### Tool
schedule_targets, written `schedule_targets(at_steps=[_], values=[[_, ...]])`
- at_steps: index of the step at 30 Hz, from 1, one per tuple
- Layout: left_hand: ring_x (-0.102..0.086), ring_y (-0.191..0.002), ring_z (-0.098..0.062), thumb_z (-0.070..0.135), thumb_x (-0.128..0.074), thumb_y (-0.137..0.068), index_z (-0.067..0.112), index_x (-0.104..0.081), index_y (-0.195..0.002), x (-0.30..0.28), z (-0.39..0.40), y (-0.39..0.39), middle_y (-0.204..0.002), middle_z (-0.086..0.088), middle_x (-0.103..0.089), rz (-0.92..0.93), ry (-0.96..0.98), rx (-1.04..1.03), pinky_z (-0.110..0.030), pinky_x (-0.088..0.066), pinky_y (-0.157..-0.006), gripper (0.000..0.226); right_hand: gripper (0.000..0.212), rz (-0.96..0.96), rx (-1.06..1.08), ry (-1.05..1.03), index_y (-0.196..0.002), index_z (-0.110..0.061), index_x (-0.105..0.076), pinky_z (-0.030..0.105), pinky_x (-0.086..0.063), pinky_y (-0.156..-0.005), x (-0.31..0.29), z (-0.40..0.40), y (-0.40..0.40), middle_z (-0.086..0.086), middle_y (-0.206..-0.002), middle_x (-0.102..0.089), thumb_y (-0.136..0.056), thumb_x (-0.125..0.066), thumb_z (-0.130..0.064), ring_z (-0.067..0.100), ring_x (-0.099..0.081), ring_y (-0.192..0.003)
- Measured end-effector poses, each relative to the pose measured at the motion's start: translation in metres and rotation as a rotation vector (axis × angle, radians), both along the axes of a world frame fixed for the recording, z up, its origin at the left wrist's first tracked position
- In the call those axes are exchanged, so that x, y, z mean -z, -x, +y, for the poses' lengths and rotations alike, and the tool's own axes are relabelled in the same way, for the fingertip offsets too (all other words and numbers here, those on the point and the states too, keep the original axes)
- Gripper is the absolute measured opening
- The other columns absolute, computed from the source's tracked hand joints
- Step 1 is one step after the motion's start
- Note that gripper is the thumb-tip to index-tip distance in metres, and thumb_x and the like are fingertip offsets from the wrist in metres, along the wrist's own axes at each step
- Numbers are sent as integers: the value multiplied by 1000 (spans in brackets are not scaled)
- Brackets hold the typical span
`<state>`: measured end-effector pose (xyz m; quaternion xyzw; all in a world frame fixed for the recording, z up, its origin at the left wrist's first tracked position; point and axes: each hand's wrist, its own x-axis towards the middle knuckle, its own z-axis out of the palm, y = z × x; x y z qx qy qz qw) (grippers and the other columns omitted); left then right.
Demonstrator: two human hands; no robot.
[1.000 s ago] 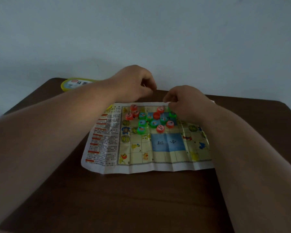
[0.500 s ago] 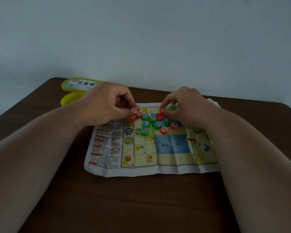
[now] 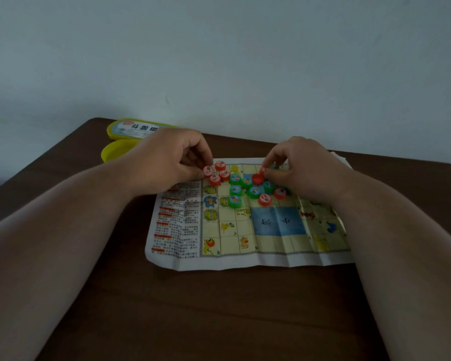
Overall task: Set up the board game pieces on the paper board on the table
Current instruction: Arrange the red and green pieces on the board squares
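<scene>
Wall (image 3: 219,48): plain, pale blue-grey, filling the upper half of the view behind the worktop.

Worktop (image 3: 193,308): dark brown wood, its far edge against the wall, dimly lit.

Paper board (image 3: 271,230): creased sheet lying flat in the middle of the worktop; a text column on its left, a yellow grid with animal pictures and a blue panel on the rest.

Yellow case (image 3: 120,142): two halves at the far left corner, one showing a printed label, partly hidden by the left forearm.

Left hand (image 3: 172,157): fingers curled, pinching a red piece (image 3: 208,170) at the board's far left corner.

Right hand (image 3: 305,165): fingers curled, pinching a second red piece (image 3: 263,170) by its edge just above the cluster.

Game pieces (image 3: 245,186): small red and green discs bunched on the board's far squares, several touching.
</scene>
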<state>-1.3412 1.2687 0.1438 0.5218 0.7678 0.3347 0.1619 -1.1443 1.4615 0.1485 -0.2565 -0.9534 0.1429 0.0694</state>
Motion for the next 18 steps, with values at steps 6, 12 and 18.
schedule_targets(at_steps=[6, 12, 18], values=[[-65, -86, 6, 40, -90, -77, 39, -69, -99, -4, -1, 1, -96, 18, -70, 264, 57, -33, -20, -55, -74, 30, 18, 89, -40, -97, -111, -40, -72, 47, -49, -98, -1, -2, 0, -12, -117, -64, -99, -64, -50, 18, -54, -117], [-50, -121, -8, 92, -62, -61, 46, -66, -120, -8, -1, 11, -119, 22, -63, 559, 263, -3, -43, -35, -111, 75, 19, 38, -37, -82, -117, -47, -63, 41, -34, -103, -3, -7, -1, -15, -116, -53, -103, -53, -56, 8, -43, -110], [-53, -125, -10, 78, -74, -70, 47, -66, -123, -7, -2, 13, -124, 17, -67, 550, 193, -24, -41, -30, -111, 63, 21, 40, -31, -113, -117, -41, -65, 46, -34, -105, -3, -7, 0, -20, -114, -66, -103, -56, -54, 11, -54, -120]])
